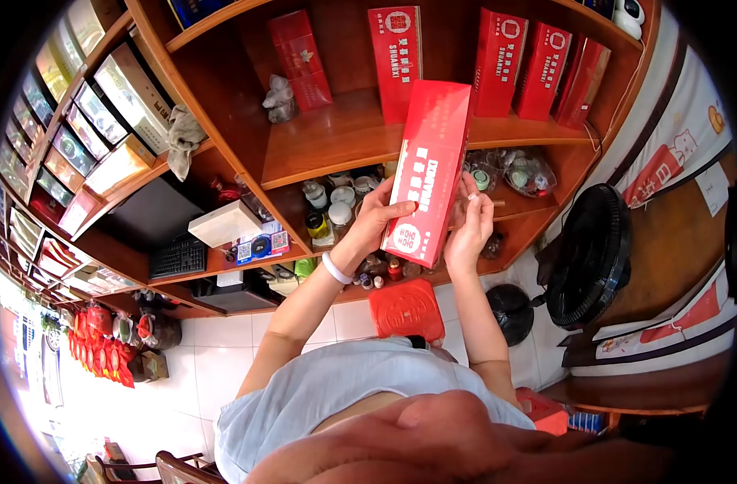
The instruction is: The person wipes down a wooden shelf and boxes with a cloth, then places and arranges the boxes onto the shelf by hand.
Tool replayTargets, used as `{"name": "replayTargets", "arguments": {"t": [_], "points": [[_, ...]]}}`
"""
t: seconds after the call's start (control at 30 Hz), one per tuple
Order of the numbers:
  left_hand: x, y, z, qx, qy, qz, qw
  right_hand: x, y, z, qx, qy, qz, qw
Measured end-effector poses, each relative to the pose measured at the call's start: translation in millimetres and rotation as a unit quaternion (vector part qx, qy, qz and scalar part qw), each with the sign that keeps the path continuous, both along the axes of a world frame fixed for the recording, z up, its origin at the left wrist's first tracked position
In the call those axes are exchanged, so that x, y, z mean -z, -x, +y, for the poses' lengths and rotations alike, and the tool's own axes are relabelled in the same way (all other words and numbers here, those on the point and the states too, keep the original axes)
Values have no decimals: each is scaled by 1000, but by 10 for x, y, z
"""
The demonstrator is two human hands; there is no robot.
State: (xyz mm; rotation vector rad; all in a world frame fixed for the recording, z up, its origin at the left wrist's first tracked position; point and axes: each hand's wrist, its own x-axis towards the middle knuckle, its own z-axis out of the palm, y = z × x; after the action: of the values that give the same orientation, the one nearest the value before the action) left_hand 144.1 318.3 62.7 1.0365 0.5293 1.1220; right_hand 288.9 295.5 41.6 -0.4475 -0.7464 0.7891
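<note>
A tall red box with white lettering [431, 161] is held at a tilt in front of the shelves. My left hand [378, 216] grips its lower left side, the thumb lying across the front face; a white band circles that wrist. Beside the box's right edge, my right hand [467, 230] has its fingers bent together. What they pinch, if anything, is too small to make out. Similar red boxes stand upright behind: one marked SHUANGXI [396, 60], others to the right [500, 64], and a tilted one [301, 60] at left.
Jars [341, 212] and small bottles crowd the lower shelf. On the floor are a red plastic stool [406, 310] and a black fan [590, 256] at right. A keyboard [179, 256] and white box [224, 223] occupy the left counter. A crumpled cloth [184, 139] hangs at the shelf edge.
</note>
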Motion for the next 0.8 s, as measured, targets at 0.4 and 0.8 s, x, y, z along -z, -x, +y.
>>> {"name": "replayTargets", "arguments": {"t": [0.4,0.8], "points": [[-75,207,55,-36,-67,156,985,-74,-505,-70,59,-9,-229,972],[-250,383,170,64,-74,276,956,-558,-630,-96,107,-51,-553,825]]}}
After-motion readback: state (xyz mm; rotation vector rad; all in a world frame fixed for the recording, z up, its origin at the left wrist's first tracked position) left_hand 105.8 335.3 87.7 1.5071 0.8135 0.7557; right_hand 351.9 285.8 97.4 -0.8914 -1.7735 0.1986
